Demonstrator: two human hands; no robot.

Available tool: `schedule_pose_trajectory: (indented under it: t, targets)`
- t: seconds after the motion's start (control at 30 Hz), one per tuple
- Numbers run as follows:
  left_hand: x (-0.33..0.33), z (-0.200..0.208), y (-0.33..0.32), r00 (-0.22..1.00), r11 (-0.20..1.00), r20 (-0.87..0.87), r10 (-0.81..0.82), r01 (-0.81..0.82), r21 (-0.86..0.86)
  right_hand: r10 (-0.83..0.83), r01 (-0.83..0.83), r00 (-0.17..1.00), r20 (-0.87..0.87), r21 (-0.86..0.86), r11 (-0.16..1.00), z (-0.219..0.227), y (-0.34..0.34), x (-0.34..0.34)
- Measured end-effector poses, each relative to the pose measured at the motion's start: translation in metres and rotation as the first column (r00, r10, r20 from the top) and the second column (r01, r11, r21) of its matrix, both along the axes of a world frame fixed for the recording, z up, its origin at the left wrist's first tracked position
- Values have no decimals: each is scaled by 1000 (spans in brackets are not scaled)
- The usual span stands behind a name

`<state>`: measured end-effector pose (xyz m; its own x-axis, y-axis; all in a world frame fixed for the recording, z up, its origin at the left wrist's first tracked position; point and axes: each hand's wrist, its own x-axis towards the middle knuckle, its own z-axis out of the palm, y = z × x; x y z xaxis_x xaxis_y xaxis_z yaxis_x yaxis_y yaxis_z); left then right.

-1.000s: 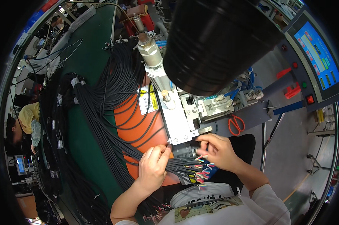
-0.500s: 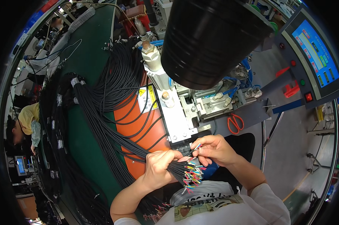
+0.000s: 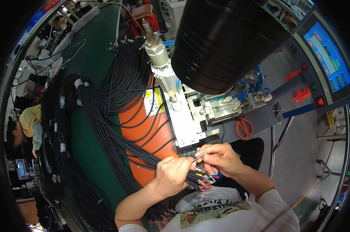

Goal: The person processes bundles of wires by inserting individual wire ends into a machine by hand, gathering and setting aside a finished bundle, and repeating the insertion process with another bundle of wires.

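In the head view, the black cables [image 3: 193, 179] run from the left of the frame to the lower centre, where the left hand [image 3: 172, 173] has its fingers curled round the bunch, just short of the stripped ends. The right hand [image 3: 220, 157], right of centre, has thumb and finger pinched together on a few coloured wires [image 3: 200, 155] at one cable's tip; the other loose ends fan out just below these fingers. Both hands sit just below the metal machine [image 3: 186, 127]; the orange board [image 3: 159, 129] lies left of it, with the green desk [image 3: 91, 147] beyond.

The cables look bendy but springy, probably smooth-skinned, light singly and weighty as a bunch; the thin wires look soft and easily bent. The sheathed part near the ends seems the best hold, with fingertips for single wires.
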<state>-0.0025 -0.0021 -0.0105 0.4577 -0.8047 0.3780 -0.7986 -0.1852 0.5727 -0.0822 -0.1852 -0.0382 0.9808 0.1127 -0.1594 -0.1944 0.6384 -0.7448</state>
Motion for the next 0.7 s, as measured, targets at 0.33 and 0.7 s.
schedule_pose_trajectory:
  t: [0.33,0.7]
  targets:
    - [-7,2,0,985,982,165,46,-75,173,145,511,845,515,-857,70,2,0,5]
    - [-4,8,-3,954,935,265,-139,38,352,156,424,890,428,-904,59,-1,-3,5]
